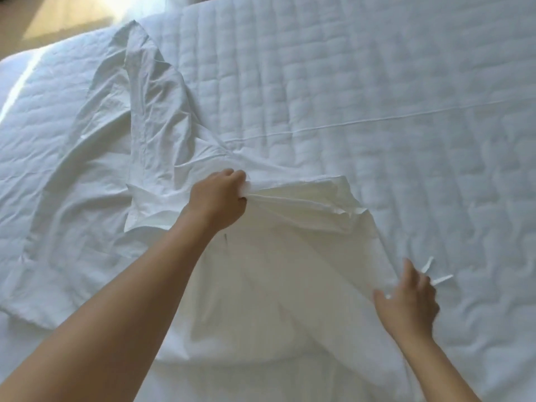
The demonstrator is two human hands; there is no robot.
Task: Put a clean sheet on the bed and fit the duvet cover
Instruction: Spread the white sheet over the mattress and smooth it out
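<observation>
The quilted duvet (362,82) lies flat across the top and right of the frame, with floor (58,21) at upper left. The crumpled cover (275,256) lies centre-left. The left hand (219,198) bunches its hem in curled fingers. The right hand (409,303), fingers spread, is at the cover's right edge.

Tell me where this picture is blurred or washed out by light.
Head view: the right hand is motion-blurred, the left hand gripping the duvet cover sharper; sunlight washes out the floor top left and streaks the quilted duvet nearby.
</observation>
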